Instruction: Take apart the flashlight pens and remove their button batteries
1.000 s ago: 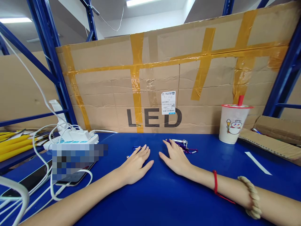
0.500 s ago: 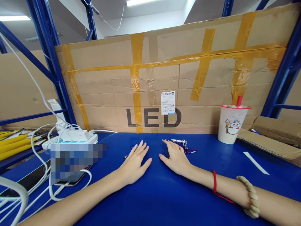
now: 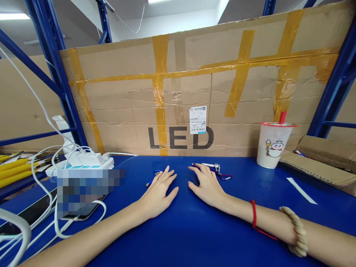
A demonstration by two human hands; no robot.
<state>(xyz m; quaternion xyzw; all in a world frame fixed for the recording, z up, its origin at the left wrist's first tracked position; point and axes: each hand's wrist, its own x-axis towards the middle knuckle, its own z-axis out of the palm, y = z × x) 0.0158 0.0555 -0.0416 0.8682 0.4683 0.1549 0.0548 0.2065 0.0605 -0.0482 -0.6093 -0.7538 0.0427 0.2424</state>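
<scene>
Palm down on the blue tabletop [image 3: 178, 233], my left hand [image 3: 158, 196] lies with its fingers spread. Partly hidden behind its fingers is a small blue metallic item [image 3: 151, 181], whose kind I cannot make out. My right hand [image 3: 208, 185] also rests flat, fingers apart, a short gap to the right of the left one. Just beyond its fingertips lie a silver whistle-like tube [image 3: 210, 165] with a clip and a purple carabiner [image 3: 224, 176]; the hand covers part of them. Neither hand grips anything.
A white power strip [image 3: 83, 163] with cables and a phone [image 3: 85, 212] occupy the left side. At right stand a lidded drink cup [image 3: 274, 146], a white paper strip [image 3: 302, 190] and an open cardboard box [image 3: 319, 167]. A large taped carton [image 3: 133, 111] walls the back.
The camera view has shifted slightly. Both hands stay flat in nearly the same place, and a bit more of the blue item shows beside my left fingers.
</scene>
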